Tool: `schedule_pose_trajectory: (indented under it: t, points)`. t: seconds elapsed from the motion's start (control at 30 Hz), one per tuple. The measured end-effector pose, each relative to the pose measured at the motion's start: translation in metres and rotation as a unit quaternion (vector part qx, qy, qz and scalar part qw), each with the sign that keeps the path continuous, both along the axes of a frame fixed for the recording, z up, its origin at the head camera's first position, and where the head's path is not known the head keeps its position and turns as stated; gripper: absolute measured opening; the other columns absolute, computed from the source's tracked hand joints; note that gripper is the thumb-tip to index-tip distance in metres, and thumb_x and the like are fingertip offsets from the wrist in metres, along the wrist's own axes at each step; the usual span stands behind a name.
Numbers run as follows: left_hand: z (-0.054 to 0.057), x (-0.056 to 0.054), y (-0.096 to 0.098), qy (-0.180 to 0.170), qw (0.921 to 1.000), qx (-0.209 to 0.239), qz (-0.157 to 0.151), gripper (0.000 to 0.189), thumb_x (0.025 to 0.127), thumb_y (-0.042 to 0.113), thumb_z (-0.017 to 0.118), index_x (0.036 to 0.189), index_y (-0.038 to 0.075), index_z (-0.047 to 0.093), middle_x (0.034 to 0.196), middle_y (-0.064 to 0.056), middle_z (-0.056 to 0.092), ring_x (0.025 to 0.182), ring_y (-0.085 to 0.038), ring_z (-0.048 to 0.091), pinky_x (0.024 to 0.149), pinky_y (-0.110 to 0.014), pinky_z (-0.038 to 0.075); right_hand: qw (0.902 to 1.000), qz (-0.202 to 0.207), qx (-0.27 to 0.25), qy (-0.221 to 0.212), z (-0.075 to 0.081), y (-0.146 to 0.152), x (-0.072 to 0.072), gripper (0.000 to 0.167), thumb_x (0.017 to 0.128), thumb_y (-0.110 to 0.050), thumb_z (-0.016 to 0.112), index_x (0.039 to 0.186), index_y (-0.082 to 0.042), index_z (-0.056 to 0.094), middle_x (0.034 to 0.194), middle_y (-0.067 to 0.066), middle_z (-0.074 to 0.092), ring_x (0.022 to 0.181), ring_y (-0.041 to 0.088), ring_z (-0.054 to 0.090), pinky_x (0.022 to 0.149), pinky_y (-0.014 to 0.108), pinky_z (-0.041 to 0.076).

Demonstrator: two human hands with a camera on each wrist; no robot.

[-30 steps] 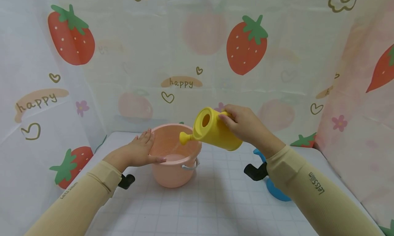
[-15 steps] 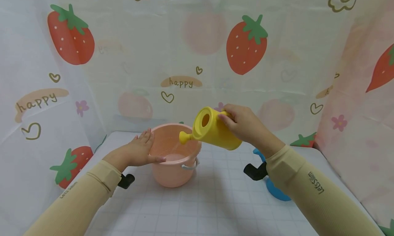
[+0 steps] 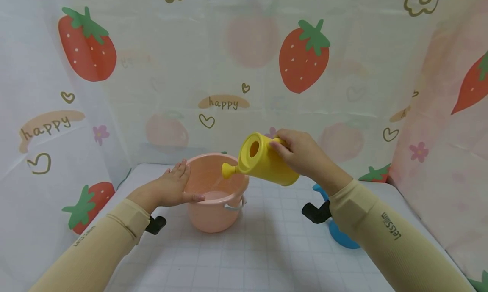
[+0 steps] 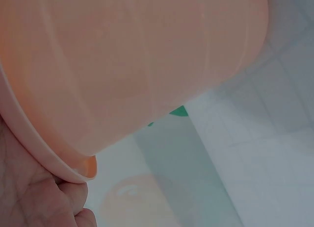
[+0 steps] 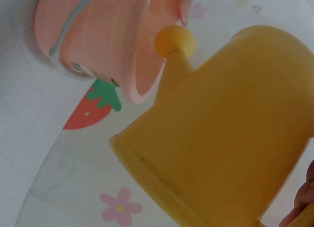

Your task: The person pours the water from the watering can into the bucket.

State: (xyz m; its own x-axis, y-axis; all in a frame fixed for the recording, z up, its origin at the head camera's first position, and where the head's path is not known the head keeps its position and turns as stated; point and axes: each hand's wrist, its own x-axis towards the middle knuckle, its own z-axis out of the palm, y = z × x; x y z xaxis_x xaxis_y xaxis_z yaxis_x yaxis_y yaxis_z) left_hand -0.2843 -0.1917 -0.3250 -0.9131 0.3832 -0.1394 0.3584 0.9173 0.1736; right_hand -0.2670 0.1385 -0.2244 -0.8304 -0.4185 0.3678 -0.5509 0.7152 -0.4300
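Observation:
A pink bucket point(image 3: 213, 216) stands upright on the table, its grey handle point(image 3: 235, 206) hanging down at the right side. My left hand point(image 3: 169, 188) rests on the bucket's left rim with fairly straight fingers; in the left wrist view the palm point(image 4: 24, 188) lies against the rim. By its handle, my right hand point(image 3: 301, 150) grips a yellow watering can point(image 3: 268, 163), tilted to the left. The can's round spout head point(image 3: 228, 170) is over the bucket's opening. Faint streaks show inside the bucket below the spout. The can's handle is mostly covered by my fingers.
A blue object point(image 3: 343, 236) sits on the table at the right, partly hidden behind my right forearm. The table point(image 3: 228, 262) has a white grid-patterned cover. Strawberry-print curtains point(image 3: 183, 63) hang behind and at both sides.

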Motion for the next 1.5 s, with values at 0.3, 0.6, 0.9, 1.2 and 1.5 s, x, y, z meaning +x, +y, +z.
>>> schedule_pose_trajectory:
  t: [0.3,0.6,0.9,1.2,1.5]
  points:
    - [-0.0028,-0.0010,-0.0011,0.005,1.0000,0.001,-0.001,0.117,0.074,0.077,0.043,0.142,-0.011,0.006,0.148,-0.028,-0.004,0.137,-0.041,-0.001,0.108,-0.056,0.005,1.0000,0.005,0.001,0.007,-0.0010,-0.0007,0.0005,0.019,0.093,-0.028,0.054,0.086,-0.011,0.058,0.077,0.004,0.055,0.068,0.018,0.054,0.063,0.028,0.051]
    - [0.0003,0.0003,0.0001,0.003,1.0000,0.001,-0.003,0.119,0.073,0.079,0.041,0.142,-0.011,0.006,0.148,-0.028,-0.004,0.137,-0.041,-0.001,0.108,-0.056,0.005,1.0000,0.001,0.003,0.009,-0.0006,-0.0017,0.0003,0.020,0.093,-0.029,0.054,0.084,-0.011,0.056,0.074,0.004,0.054,0.067,0.019,0.054,0.062,0.028,0.050]
    - [0.0022,0.0010,0.0013,0.003,1.0000,0.002,-0.004,0.119,0.073,0.079,0.040,0.142,-0.011,0.006,0.148,-0.029,-0.003,0.137,-0.042,0.000,0.108,-0.056,0.006,0.9999,0.004,0.003,0.010,-0.0003,-0.0024,0.0000,0.022,0.092,-0.029,0.054,0.081,-0.010,0.054,0.070,0.004,0.051,0.066,0.019,0.053,0.059,0.028,0.048]
    - [-0.0010,-0.0015,0.0010,0.003,1.0000,0.002,0.001,0.118,0.073,0.078,0.042,0.142,-0.010,0.006,0.149,-0.027,-0.004,0.137,-0.040,0.000,0.109,-0.054,0.006,0.9999,0.005,0.005,0.009,0.0005,-0.0030,-0.0007,0.021,0.092,-0.029,0.055,0.082,-0.010,0.056,0.072,0.004,0.052,0.067,0.019,0.053,0.060,0.028,0.049]
    - [-0.0019,-0.0023,-0.0008,0.005,1.0000,0.003,0.000,0.119,0.072,0.080,0.041,0.142,-0.010,0.005,0.149,-0.028,-0.004,0.137,-0.040,-0.001,0.108,-0.055,0.005,0.9999,0.006,0.007,0.009,0.0010,-0.0036,-0.0009,0.021,0.092,-0.029,0.055,0.083,-0.010,0.056,0.073,0.004,0.053,0.067,0.019,0.053,0.060,0.028,0.049]
